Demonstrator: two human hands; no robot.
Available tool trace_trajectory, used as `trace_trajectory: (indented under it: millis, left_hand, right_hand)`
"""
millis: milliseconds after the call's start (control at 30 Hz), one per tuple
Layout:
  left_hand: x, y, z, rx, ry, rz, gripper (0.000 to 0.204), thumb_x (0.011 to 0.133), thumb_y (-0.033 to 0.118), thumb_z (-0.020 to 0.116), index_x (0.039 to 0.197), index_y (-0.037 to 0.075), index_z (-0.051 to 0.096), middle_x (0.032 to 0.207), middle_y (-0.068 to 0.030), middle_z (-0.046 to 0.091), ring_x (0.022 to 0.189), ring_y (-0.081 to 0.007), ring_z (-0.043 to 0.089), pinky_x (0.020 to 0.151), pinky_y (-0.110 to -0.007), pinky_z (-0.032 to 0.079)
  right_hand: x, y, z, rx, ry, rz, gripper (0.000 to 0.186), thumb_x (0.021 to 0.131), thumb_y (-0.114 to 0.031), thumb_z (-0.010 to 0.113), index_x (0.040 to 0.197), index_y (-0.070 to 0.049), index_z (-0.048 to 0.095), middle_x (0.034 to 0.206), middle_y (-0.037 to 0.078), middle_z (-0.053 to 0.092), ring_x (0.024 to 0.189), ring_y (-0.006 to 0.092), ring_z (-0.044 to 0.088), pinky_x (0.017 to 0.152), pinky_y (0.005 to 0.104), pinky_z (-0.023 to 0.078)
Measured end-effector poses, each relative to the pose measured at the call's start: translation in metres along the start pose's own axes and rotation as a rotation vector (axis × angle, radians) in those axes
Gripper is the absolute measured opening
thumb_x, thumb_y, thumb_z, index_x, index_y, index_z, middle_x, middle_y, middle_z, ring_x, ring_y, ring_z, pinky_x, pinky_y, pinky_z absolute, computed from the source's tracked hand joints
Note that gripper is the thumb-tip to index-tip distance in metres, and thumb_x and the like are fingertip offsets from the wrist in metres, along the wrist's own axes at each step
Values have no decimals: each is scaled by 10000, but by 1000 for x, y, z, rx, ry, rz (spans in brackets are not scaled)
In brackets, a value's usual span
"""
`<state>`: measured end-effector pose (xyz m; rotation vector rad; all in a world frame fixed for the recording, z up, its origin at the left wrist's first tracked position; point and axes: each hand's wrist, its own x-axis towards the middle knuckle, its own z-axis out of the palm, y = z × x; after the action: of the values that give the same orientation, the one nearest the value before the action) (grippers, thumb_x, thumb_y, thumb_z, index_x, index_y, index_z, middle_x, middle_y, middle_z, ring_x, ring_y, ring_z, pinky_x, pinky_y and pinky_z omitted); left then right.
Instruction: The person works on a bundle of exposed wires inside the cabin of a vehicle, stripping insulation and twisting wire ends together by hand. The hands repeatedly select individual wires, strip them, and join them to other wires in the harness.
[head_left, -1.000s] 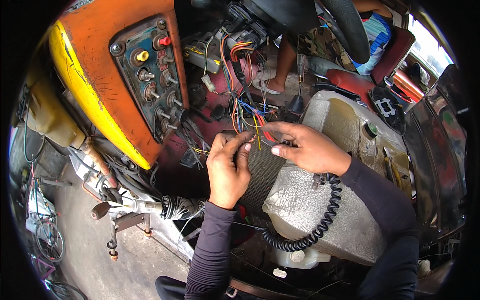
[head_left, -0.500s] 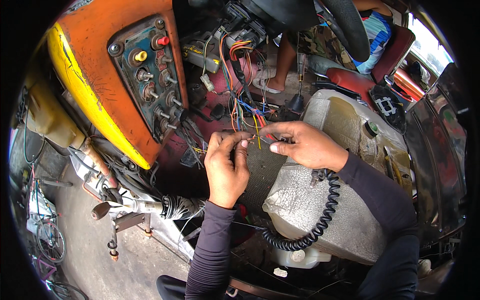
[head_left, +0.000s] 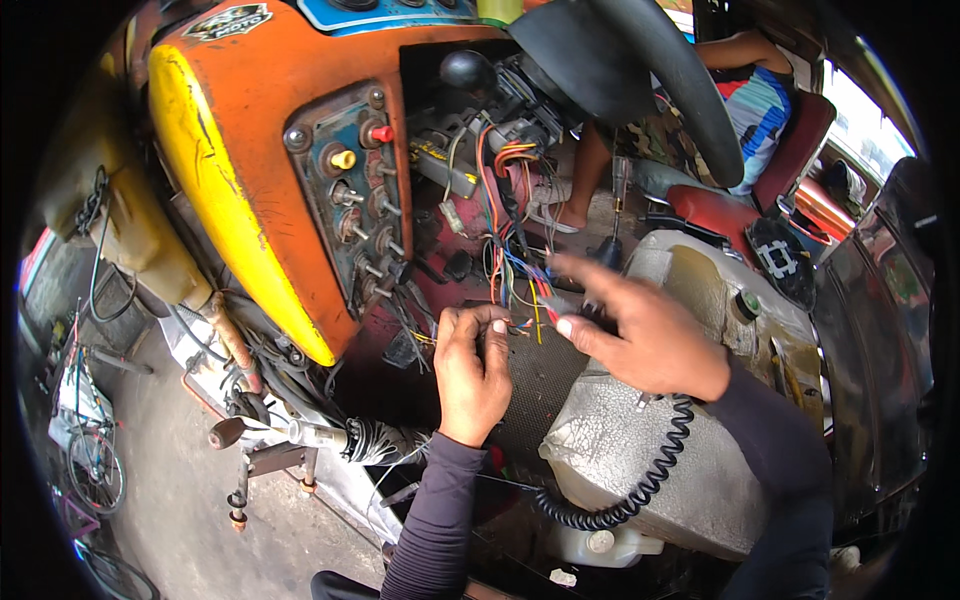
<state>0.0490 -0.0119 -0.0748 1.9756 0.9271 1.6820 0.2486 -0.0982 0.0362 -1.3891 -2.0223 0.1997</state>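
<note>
My left hand (head_left: 472,375) is closed, with thumb and index finger pinching the end of a thin wire (head_left: 520,324) whose tip shows coppery and coloured. To its right is my right hand (head_left: 650,335), thumb and index finger spread apart, the fingers smeared by motion. The curled fingers under its palm are partly hidden. By its thumb are red wire ends (head_left: 549,313), and a yellow wire (head_left: 537,318) hangs between the hands. Above both hands, a loose bundle of coloured wires (head_left: 510,262) drops from beneath a black steering wheel (head_left: 690,90).
An orange and yellow panel (head_left: 235,130) with switches stands at left. At right is a cracked silver-grey cover (head_left: 600,420), with a black coiled cord (head_left: 650,480) before it. A gear lever (head_left: 617,200) rises beyond. Another person (head_left: 750,100) sits at the far right.
My right hand has let go at the wire ends and moved right, its fingers spreading. My left hand keeps its pinch. The whole view has shifted, showing more of the panel's top.
</note>
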Motion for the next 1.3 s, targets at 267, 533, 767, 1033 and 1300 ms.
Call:
trace_trajectory:
  millis: [267,533,767,1033,1300]
  left_hand:
    - [-3,-3,-2,2,-4,-10,93,1030,29,655,1095,-7,710,1012,-142,620,902,-293,655,841,-395,533]
    - [-4,-7,1,-5,24,-12,80,1037,25,658,1090,12,718,994,-89,610,904,-205,626,839,-337,510]
    - [-5,-5,2,-81,19,-37,81,1042,19,652,1086,8,719,995,-92,606,895,-198,636,840,-332,518]
    - [-3,-8,-3,-25,36,-18,88,1039,30,658,1089,5,725,973,-93,603,877,-200,631,824,-338,517]
    - [-1,-5,-3,-27,12,-9,79,1044,10,640,1090,-17,697,1004,-134,608,875,-258,676,806,-383,547]
  right_hand:
    - [108,-54,-26,-219,753,-582,611,915,-228,835,1478,-92,641,1148,188,767,934,212,748,840,367,579]
    - [127,-60,-20,-239,764,-611,430,905,-220,848,1279,-41,734,1022,209,782,869,389,771,759,407,587]
    - [131,-71,-24,-300,903,-402,347,914,-227,846,1183,-34,745,984,205,779,865,385,771,754,425,584]
    - [56,-47,-22,122,409,-215,518,1081,-398,612,1374,27,647,1131,297,743,1067,479,725,954,489,566]
    - [-1,20,15,-78,-213,126,485,1061,-283,675,1501,-87,614,1380,212,713,1273,398,688,1084,453,517]
